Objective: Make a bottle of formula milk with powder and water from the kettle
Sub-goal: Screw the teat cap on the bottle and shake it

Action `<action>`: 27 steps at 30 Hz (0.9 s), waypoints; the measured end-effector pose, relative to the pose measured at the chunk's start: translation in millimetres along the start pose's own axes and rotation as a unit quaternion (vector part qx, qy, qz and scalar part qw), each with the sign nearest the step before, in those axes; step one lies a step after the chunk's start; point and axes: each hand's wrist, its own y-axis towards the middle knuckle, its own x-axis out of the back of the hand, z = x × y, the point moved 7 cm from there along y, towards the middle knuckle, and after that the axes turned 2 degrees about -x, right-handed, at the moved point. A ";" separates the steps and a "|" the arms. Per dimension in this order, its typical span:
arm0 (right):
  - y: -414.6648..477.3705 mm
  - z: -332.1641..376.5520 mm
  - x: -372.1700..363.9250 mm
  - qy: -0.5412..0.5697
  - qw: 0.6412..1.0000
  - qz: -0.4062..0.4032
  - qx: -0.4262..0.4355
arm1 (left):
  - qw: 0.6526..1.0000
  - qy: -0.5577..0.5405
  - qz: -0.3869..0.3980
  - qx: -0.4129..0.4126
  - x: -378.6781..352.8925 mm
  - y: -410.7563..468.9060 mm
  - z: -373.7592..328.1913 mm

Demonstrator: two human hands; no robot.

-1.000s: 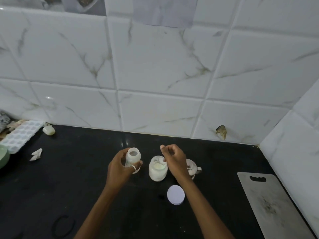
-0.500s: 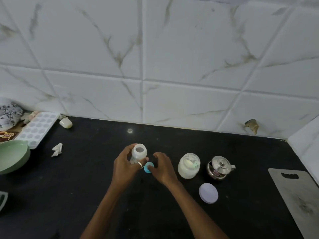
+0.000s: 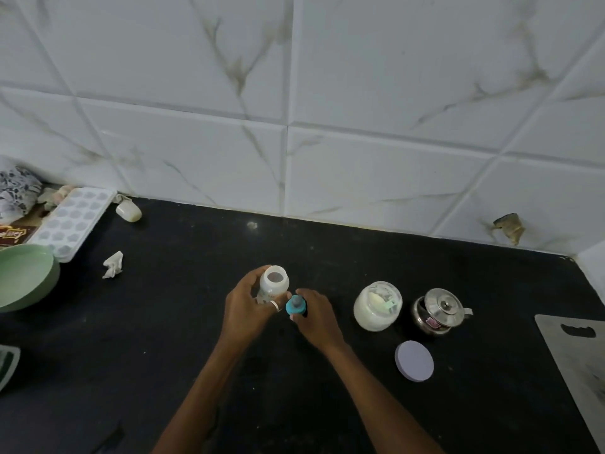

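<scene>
left hand [image 3: 250,306]: fingers wrapped round open bottle [image 3: 274,285], upright above black counter [image 3: 163,322] | right hand [image 3: 316,317]: pinching teal teat cap [image 3: 295,305] just beside bottle | powder jar [image 3: 377,306] open, right of hands, near kettle [image 3: 438,310]

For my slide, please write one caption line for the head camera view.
Left hand holds open baby bottle; right hand grips teal teat cap on black counter.
</scene>
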 end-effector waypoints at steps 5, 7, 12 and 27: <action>2.9 0.5 -4.0 -0.016 0.999 0.016 0.033 | 1.000 0.008 0.001 -0.006 -2.7 1.1 -3.3; 2.9 -0.3 -5.6 -0.021 0.999 0.018 0.046 | 1.000 0.013 -0.002 -0.010 -3.6 1.1 -5.9; -0.5 2.8 5.5 0.002 0.998 0.007 0.069 | 0.999 0.022 -0.022 -0.017 -4.3 1.0 -17.1; -53.1 182.2 341.1 -0.017 0.965 -0.140 0.219 | 0.991 0.027 -0.031 -0.130 -53.9 46.5 -232.5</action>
